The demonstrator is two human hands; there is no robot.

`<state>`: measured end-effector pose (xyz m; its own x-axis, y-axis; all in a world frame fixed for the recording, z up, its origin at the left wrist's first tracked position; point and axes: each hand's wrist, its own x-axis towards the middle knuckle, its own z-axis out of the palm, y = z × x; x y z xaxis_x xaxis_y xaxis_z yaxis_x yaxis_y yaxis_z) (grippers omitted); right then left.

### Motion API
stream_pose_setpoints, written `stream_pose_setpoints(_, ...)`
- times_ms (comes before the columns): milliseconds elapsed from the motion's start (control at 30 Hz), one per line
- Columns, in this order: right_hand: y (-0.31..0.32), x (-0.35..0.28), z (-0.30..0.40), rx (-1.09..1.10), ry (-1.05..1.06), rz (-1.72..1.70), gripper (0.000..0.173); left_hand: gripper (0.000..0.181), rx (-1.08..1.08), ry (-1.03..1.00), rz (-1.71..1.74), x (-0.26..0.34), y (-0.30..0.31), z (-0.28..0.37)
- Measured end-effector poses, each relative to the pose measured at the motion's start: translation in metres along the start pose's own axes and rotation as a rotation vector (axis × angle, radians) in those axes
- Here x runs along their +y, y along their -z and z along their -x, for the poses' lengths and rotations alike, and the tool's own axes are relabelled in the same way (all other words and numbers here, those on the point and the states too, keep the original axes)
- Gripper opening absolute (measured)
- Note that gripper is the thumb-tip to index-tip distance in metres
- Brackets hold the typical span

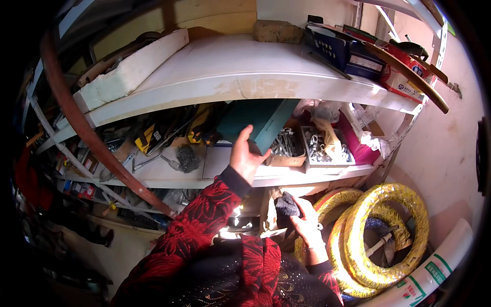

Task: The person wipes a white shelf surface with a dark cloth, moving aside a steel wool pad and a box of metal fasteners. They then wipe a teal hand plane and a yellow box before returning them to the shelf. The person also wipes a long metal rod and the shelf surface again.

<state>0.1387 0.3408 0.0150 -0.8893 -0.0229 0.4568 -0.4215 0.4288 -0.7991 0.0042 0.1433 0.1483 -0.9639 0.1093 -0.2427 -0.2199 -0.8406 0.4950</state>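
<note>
My left hand [247, 159] is at the near end of a teal box [253, 117] on the middle shelf, its fingers and thumb spread around the box's lower corner. The box lies at a slant, and its far end is hidden under the upper shelf. Lower down, my right hand [305, 218] holds a bunched dark knitted cloth [287, 205], possibly a glove. Right of the teal box, a cardboard box [287, 160] holds metal bolts, and a white tray [330, 164] holds small shiny metal fittings.
The upper shelf [215, 57] carries a foam tray [130, 73] and blue and red cartons [345, 53]. A wire brush head [188, 159] lies left. A reddish pole [76, 111] crosses the left side. Yellow-wrapped rings [414, 226] and a white roll [441, 264] stand right.
</note>
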Motion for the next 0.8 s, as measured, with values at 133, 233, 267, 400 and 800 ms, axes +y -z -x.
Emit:
stream_pose_setpoints(133,0.02,0.008,0.004,0.018,0.035,-0.029,0.053,0.037,0.009,0.051,-0.062,-0.041,-0.031,-0.04)
stream_pose_setpoints(233,0.036,0.009,0.007,0.027,-0.03,-0.07,0.047,0.037,-0.053,0.053,-0.094,-0.068,-0.059,-0.053)
stream_pose_setpoints(267,0.04,0.006,0.008,0.041,-0.061,-0.17,0.046,0.038,-0.031,0.069,-0.087,-0.077,-0.067,-0.061)
stream_pose_setpoints(400,0.057,0.003,0.015,0.073,-0.089,-0.359,0.046,0.039,0.032,-0.02,-0.07,-0.103,-0.101,-0.084)
stream_pose_setpoints(800,0.085,0.043,0.043,0.137,-0.217,-0.233,0.041,0.05,-0.025,-0.374,-1.226,-0.11,-0.125,-0.234)
